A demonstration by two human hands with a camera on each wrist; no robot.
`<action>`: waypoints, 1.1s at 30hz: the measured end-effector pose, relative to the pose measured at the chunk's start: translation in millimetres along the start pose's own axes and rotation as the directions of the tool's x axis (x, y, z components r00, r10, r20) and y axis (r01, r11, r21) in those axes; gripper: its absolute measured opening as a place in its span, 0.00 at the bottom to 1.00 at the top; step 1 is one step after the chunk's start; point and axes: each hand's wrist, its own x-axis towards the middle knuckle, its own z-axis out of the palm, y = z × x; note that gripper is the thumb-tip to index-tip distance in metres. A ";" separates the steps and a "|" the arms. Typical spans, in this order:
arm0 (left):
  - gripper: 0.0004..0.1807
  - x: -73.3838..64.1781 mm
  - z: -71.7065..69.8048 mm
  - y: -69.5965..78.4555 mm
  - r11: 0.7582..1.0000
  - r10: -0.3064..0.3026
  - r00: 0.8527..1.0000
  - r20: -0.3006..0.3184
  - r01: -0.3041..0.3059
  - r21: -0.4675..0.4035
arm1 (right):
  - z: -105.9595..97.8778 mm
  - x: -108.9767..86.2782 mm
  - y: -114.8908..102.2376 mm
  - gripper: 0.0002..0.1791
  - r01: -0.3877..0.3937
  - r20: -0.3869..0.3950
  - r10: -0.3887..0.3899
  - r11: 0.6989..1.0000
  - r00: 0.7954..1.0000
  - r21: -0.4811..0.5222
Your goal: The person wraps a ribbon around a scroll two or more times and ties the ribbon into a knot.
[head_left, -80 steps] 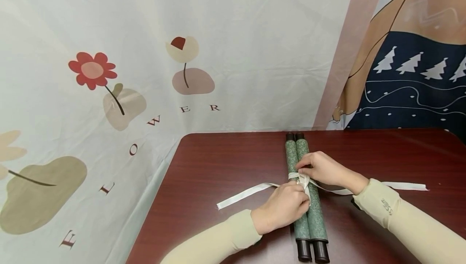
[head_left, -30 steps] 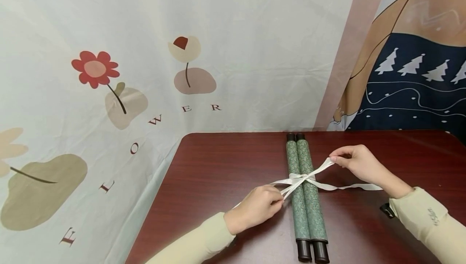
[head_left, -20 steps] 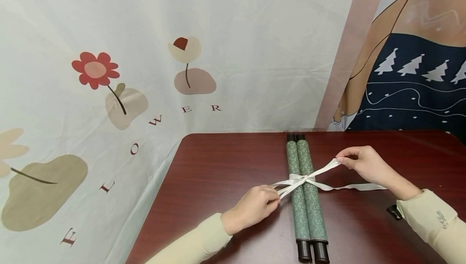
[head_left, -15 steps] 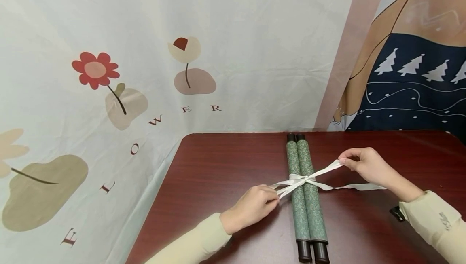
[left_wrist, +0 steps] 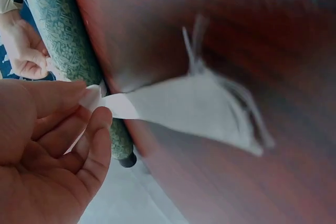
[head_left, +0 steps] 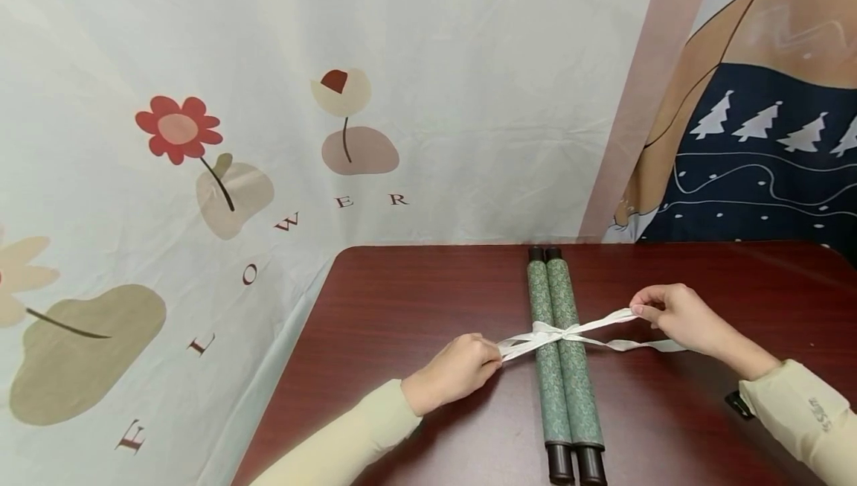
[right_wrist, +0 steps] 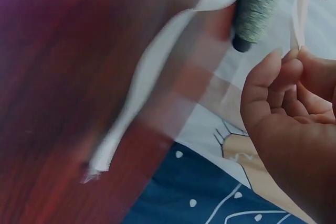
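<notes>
Two green patterned scrolls (head_left: 552, 404) with dark end knobs lie side by side on the table. A white ribbon (head_left: 562, 333) is wrapped round their middle, with a knot on top. On the near left side, my left hand (head_left: 458, 371) pinches ribbon between thumb and fingers; in the left wrist view a frayed ribbon end (left_wrist: 184, 106) sticks out past the fingertips. To the right of the scrolls, my right hand (head_left: 683, 318) pinches a folded length of ribbon, pulled taut from the knot. Another ribbon tail (right_wrist: 142, 82) hangs loose beside it, its end frayed.
The dark red wooden table (head_left: 402, 292) reaches back to a pale printed cloth (head_left: 482, 136) with flowers and letters. The far knobs of the scrolls lie close to the table's back edge.
My hands have moved from close together at the knot to well apart, drawing the ribbon out to both sides. In the last half second the right hand lowered slightly and the left shifted left.
</notes>
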 end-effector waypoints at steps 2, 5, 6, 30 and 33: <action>0.09 0.9 0.5 -1.1 1.000 -0.016 1.000 0.026 0.016 0.002 | 1.9 -2.5 2.4 0.04 -0.009 0.008 0.009 1.000 1.000 -0.008; 0.09 2.5 0.9 -2.0 0.999 -0.025 0.999 0.045 0.024 0.024 | 2.8 -4.9 4.3 0.03 -0.026 0.012 0.026 0.999 1.000 -0.022; 0.09 2.8 0.9 -2.5 0.999 -0.028 0.998 0.049 0.027 0.021 | 2.6 -5.5 4.6 0.03 -0.032 0.010 0.032 0.999 0.999 -0.023; 0.04 -2.7 -8.2 -5.0 0.994 0.064 0.997 -0.050 -0.068 -0.083 | -7.1 -10.3 0.9 0.09 -0.065 -0.019 0.065 0.998 0.998 0.002; 0.05 -6.5 -13.1 -10.0 0.994 0.035 0.991 -0.128 -0.049 -0.101 | -13.6 -14.8 3.3 0.10 -0.060 -0.043 0.059 0.998 0.997 -0.026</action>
